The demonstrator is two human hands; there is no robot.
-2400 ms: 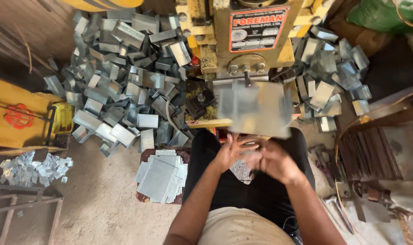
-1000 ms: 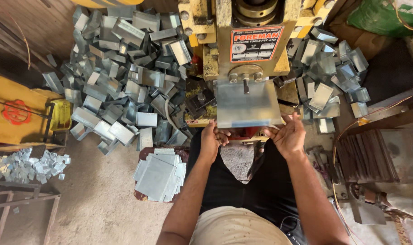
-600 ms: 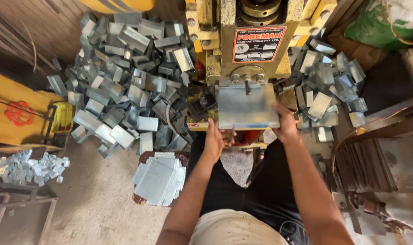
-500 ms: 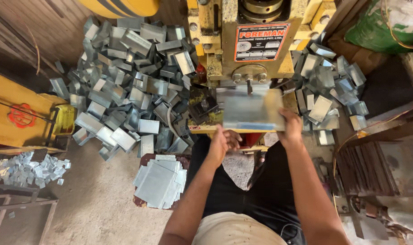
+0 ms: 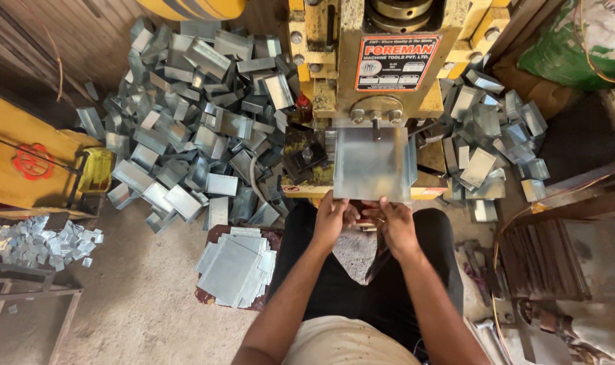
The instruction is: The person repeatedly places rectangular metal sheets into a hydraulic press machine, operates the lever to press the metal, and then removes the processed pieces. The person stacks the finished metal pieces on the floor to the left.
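Sheet (image 5: 371, 162) sits under press (image 5: 381, 67); left hand (image 5: 331, 220), right hand (image 5: 395, 223) pinch near edge. Bent pieces (image 5: 192, 128) piled; flat stack (image 5: 234, 270) waits.

The scene is lit evenly by soft daylight; no hard shadows are cast; mild glare is seen on the metal sheet (image 5: 371, 164) and on the pile of bent pieces (image 5: 192, 122); the corners are darkened; focus is sharp throughout.
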